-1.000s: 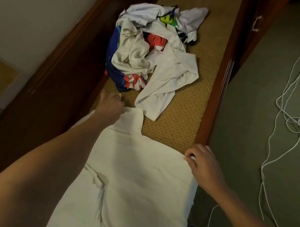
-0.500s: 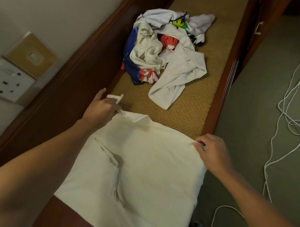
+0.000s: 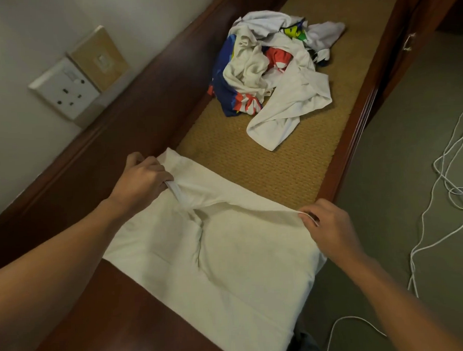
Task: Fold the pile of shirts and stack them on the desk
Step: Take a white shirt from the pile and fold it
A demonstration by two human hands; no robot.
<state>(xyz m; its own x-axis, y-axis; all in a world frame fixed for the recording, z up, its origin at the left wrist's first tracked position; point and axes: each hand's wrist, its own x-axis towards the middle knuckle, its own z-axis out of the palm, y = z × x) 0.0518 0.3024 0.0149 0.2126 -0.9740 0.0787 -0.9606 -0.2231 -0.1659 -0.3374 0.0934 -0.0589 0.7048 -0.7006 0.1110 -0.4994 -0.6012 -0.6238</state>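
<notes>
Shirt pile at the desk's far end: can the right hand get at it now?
Probably not yet: the right hand pinches an edge of the white shirt. Nothing stands between it and the shirt pile farther up the desk.

No text, brand, number or sign was legible. The prints on the pile of shirts [image 3: 268, 69] appeared only as red, blue, yellow and green patches, too crumpled to read. The marks on the wall socket [image 3: 64, 89] were too small to make out.
</notes>
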